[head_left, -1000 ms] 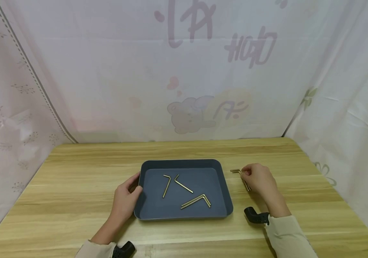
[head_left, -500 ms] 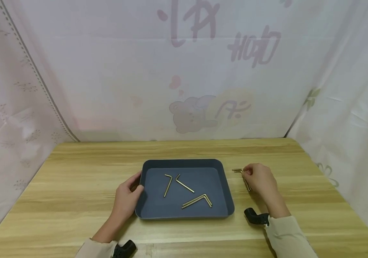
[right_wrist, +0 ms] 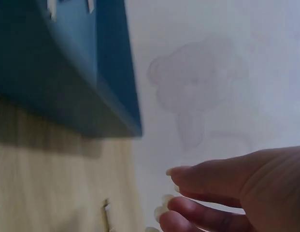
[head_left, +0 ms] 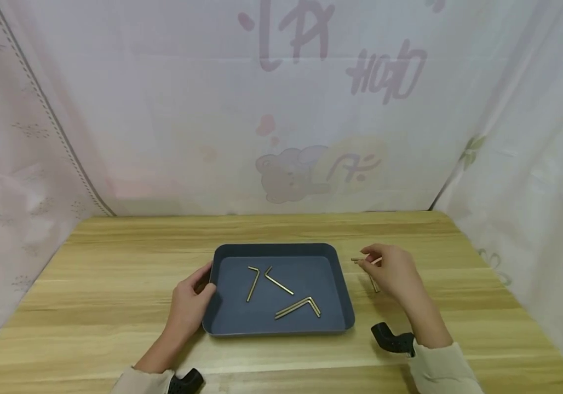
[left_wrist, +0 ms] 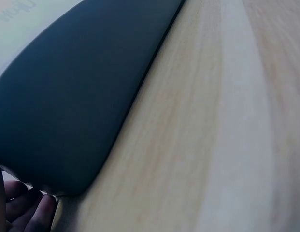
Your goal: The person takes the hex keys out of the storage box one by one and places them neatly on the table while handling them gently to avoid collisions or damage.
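Note:
My left hand [head_left: 186, 306] grips the left wall of a dark grey tray [head_left: 234, 322], thumb at the rim and fingers around the outside. In the tray lie several brass-coloured L-shaped hex keys [head_left: 253, 284], two of them side by side near the front right. Right of the tray, my right hand [head_left: 394, 273] hovers over more hex keys [head_left: 374, 283] on the table, partly hiding them. A gap shows between its thumb and fingers in the right wrist view, with nothing held there; a hex key end [right_wrist: 107, 215] lies below.
The wooden table [head_left: 128, 262] carries the tray near its middle. A pale printed curtain [head_left: 178, 109] hangs behind it, with more cloth at both sides. Black wrist cameras [head_left: 392, 339] sit at both cuffs.
My right hand has let go of the hex keys beside the tray, its thumb and fingers parting and shifting slightly left. The left hand and tray stay put.

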A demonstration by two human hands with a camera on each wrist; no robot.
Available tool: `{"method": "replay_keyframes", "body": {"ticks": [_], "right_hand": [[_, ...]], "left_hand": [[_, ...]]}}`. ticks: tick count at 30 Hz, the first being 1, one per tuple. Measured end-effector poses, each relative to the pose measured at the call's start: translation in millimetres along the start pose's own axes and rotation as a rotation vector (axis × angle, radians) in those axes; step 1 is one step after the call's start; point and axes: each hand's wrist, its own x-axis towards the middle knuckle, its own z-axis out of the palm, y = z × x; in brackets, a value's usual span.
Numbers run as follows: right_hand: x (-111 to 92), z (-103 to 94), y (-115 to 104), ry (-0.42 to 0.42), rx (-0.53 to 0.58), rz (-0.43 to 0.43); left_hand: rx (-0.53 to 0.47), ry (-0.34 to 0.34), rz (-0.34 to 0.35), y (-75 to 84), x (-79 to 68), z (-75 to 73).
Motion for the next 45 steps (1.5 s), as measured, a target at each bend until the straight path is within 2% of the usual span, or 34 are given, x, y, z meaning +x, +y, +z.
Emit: {"method": "replay_keyframes", "body": {"ticks": [5,10,17,22,27,35,45], "right_hand": [[-8,-10.8,-29,-0.01,0.025,-0.061],[-8,-11.1,-59,-0.105,0.088,-0.061],[1,9.8,-94,-0.223,0.073,-0.161],[10,29.1,-113,-0.294,0.025,-0.161],[22,43.5,-122,-0.366,-0.026,-0.162],[44,65.2,-119,-0.503,-0.035,-0.193],[53,73.9,-133,-0.539,-0.052,-0.239]], "left_hand": [[0.007,-0.006,0.004,2.8,-1.3,-2.4],[0.002,-0.005,0.0,2.5,-2.0,-2.4],[-0.011,-0.004,0.002,-0.5,0.0,-2.1],[-0.006,0.0,0.001,-3.7,1.2,-4.5],[-0.001,0.002,-0.005,-5.8,2.7,-5.9],[0.003,-0.008,-0.01,-5.9,4.1,-7.3],[0.008,-0.004,-0.018,-6.3,4.0,-8.2]]}}
